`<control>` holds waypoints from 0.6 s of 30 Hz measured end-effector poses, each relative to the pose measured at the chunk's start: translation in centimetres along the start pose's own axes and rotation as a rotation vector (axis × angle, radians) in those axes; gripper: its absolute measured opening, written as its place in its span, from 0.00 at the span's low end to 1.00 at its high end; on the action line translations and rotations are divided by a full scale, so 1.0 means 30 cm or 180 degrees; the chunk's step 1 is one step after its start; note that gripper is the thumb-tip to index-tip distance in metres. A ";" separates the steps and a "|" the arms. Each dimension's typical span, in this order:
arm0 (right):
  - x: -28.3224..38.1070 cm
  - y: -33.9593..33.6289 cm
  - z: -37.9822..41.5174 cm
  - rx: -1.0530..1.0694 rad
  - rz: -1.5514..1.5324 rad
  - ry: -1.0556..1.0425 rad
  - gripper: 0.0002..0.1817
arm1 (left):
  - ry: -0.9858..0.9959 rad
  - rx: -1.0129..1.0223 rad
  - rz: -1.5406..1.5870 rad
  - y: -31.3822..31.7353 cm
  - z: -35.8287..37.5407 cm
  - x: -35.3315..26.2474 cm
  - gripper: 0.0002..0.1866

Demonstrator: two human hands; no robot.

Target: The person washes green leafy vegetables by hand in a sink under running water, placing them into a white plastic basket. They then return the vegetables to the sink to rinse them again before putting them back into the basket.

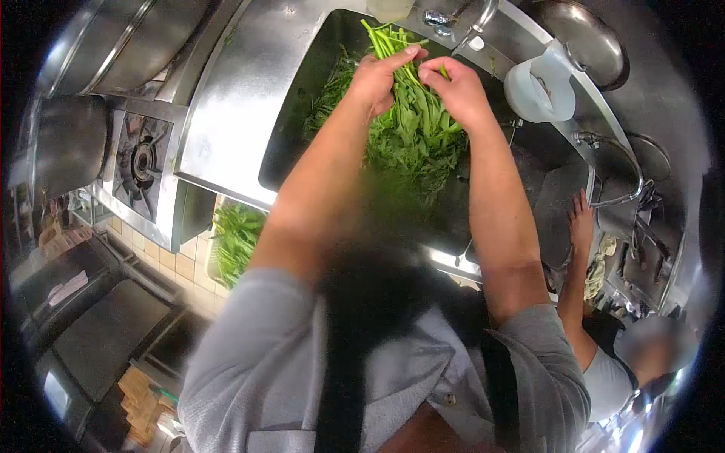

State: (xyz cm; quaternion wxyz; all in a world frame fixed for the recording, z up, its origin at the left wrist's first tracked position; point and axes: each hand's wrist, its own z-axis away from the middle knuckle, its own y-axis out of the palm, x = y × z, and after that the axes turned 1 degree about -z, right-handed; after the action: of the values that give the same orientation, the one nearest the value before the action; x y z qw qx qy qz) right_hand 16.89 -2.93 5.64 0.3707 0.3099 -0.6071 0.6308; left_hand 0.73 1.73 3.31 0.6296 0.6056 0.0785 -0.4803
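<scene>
1. Work spot: dark sink (291,155) set in a steel counter (238,94). The sink's left edge runs along the counter, left of the greens; a strip of basin shows between that edge and the leaves.
2. Leafy greens (411,136) in the sink, upper part held up near the far rim, leaves hanging below the hands.
3. Right side tighter: white tub (521,94) stands near the right hand (458,89), apart from it. Faucet (481,26) leans over the far rim, just beyond the hands.
4. Long axis of the held bunch runs far to near. Pale stem ends point away from the wearer, slightly left; leaves spread toward the wearer.
5. Left hand (374,83): fingers wrapped around the stems, thumb laid across the top. Right hand: thumb and fingers pinched on a stem at the bunch's right side. Hands close together, apart.
6. Count: two own hands, one bunch held between them, one white tub. Single stems overlap too much to count.
7. One basket (214,260) of more greens, below the counter at left. One gas burner (143,158) beyond it.
8. One co-worker's hand (581,225) at right, fingers extended, well apart from the greens.
</scene>
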 end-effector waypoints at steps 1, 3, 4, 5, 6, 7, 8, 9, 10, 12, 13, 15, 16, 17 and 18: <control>-0.009 -0.003 -0.003 -0.0012 -0.0235 0.0093 0.14 | -0.0007 -0.0007 0.0002 -0.002 0.004 -0.002 0.16; -0.025 -0.009 -0.010 -0.0026 -0.0223 -0.0046 0.18 | -0.0080 0.0106 0.0269 -0.010 0.007 -0.008 0.14; -0.036 -0.005 -0.016 0.0012 -0.0053 -0.0142 0.18 | -0.0082 0.0158 0.0261 -0.015 0.005 -0.009 0.14; -0.045 0.002 -0.023 0.0054 0.0115 -0.0240 0.17 | -0.0078 0.0153 0.0267 -0.018 0.006 -0.007 0.14; -0.070 0.007 -0.038 0.0060 0.0117 -0.0244 0.17 | -0.0089 0.0178 0.0284 -0.024 0.006 -0.005 0.14; -0.097 0.010 -0.055 -0.0070 0.0101 -0.0280 0.17 | -0.0102 0.0204 0.0300 -0.023 0.009 -0.009 0.14; -0.126 0.009 -0.066 -0.0197 0.0085 -0.0316 0.17 | -0.0099 0.0199 0.0301 -0.024 0.013 -0.013 0.14; -0.113 -0.006 -0.062 -0.0186 0.0083 -0.0317 0.17 | -0.0058 0.0103 0.0119 -0.018 0.028 -0.029 0.14; -0.082 -0.031 -0.052 -0.0287 -0.0170 -0.0097 0.16 | -0.0020 0.0008 -0.0063 -0.020 0.038 -0.038 0.14; -0.039 -0.081 -0.046 -0.0212 -0.0469 0.0151 0.16 | -0.0061 -0.0096 -0.0123 -0.051 0.031 -0.043 0.14; -0.036 -0.094 -0.046 -0.0218 -0.0466 0.0159 0.16 | -0.0106 -0.0195 -0.0183 -0.065 0.024 -0.045 0.14; -0.028 -0.107 -0.053 0.0066 -0.0016 0.0083 0.16 | -0.0092 -0.0305 -0.0434 -0.064 0.014 -0.055 0.17; -0.024 -0.107 -0.054 0.0075 -0.0015 0.0082 0.16 | 0.0155 -0.0273 -0.0837 -0.047 0.010 -0.065 0.18; -0.019 -0.105 -0.054 0.0106 0.0244 -0.0064 0.15 | 0.0405 -0.0241 -0.1242 -0.030 0.009 -0.070 0.20; -0.017 -0.104 -0.054 0.0134 0.0503 -0.0207 0.16 | 0.0584 -0.0045 -0.1051 -0.020 -0.011 -0.062 0.21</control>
State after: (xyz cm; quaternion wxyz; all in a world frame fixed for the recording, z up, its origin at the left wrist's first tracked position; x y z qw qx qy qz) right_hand 19.89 -1.39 6.76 0.2933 0.2890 -0.6281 0.6603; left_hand -0.51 3.08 4.07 0.5367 0.6213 0.2374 -0.5193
